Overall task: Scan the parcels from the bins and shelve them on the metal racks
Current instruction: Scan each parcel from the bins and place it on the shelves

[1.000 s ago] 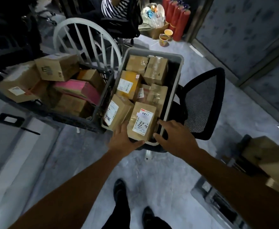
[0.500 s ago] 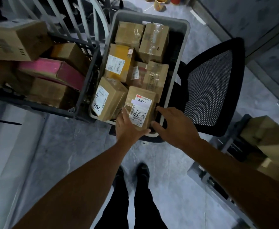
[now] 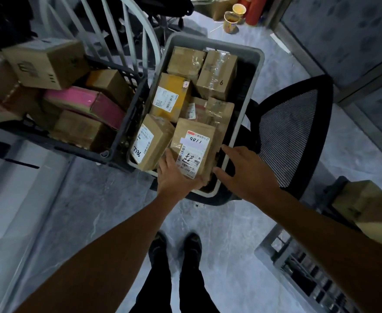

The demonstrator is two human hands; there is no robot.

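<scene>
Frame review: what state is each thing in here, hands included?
grey bin: full of parcels, resting on a mesh chair.
labelled parcel: at the bin's near end, label up, gripped at its near-left corner.
left hand: grips the labelled parcel.
right hand: open, fingers straight, by the parcel's right edge; contact unclear.
black crate: piled with boxes.

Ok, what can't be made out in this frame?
Head view only.
Left hand: fingers hidden under the front parcel.
Label small print: too blurred to read.
Grey bin floor: covered by parcels.
Box at right: cut off by the frame edge.
Right hand: contact with the parcel unclear.
Racks: out of view.
</scene>
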